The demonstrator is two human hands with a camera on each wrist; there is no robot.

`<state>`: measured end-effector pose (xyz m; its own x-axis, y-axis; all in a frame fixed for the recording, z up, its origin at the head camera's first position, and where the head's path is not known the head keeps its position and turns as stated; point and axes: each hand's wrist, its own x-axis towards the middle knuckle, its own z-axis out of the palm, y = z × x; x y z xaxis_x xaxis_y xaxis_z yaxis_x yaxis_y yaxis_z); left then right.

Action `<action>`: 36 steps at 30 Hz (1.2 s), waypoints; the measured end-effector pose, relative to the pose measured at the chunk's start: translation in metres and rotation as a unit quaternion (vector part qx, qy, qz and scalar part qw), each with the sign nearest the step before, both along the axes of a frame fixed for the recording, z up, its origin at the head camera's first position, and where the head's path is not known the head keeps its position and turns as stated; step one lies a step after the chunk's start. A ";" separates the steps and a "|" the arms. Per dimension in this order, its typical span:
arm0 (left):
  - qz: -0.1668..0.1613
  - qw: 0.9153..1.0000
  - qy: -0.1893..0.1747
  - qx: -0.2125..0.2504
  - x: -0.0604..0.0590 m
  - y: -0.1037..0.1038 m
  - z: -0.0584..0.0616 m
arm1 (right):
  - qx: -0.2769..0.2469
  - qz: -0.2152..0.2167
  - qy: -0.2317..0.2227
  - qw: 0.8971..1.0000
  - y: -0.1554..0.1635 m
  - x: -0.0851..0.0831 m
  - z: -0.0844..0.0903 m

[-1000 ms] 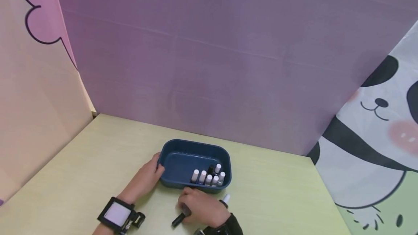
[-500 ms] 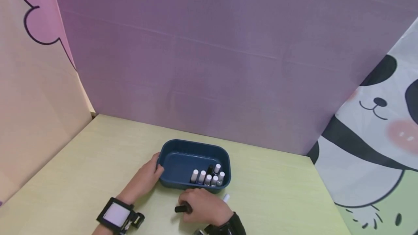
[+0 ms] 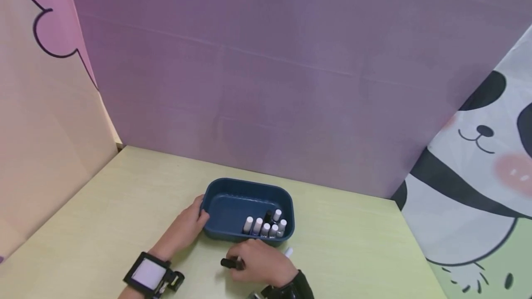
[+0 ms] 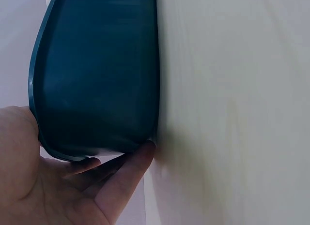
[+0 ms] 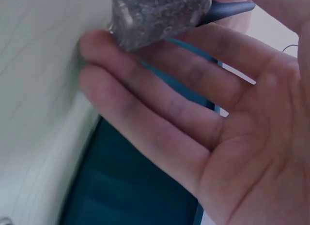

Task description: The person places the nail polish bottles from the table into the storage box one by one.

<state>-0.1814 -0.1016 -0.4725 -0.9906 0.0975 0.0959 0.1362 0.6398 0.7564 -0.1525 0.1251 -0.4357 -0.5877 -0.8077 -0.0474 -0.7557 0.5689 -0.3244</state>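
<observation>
Small dark glittery nail-polish bottle [image 5: 160, 14], pinched loosely in the right hand [image 3: 262, 264]; it could slip. Left hand [image 3: 183, 230] fingers lie relaxed against the dark blue plastic tray [image 3: 216, 195].

one blue tray [image 3: 216, 188], seven bottles [image 3: 265, 226], two hands [image 3: 262, 262]

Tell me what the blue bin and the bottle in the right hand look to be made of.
Blue bin: likely moulded plastic, matte with a soft sheen, rounded corners and a thin rolled rim. Bottle held by the right hand: probably clear glass over grey glittery fill, given the speckled body; its dark cap looks like plastic.
</observation>
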 end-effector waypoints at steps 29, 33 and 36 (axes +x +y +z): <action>0.008 1.000 -0.008 -0.008 -0.001 0.002 0.000 | 0.020 -0.009 0.065 0.998 0.001 0.001 0.008; 0.009 1.000 -0.011 -0.008 -0.001 0.002 0.001 | 0.036 -0.016 0.072 0.997 0.002 0.003 0.011; 0.008 1.000 -0.010 -0.007 -0.001 0.002 0.001 | 0.035 -0.025 0.052 0.998 0.002 0.004 0.013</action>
<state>-0.1826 -0.1001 -0.4718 -0.9937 0.0822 0.0756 0.1110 0.6519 0.7502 -0.1489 0.1271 -0.4225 -0.6313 -0.7746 -0.0385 -0.7539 0.6245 -0.2043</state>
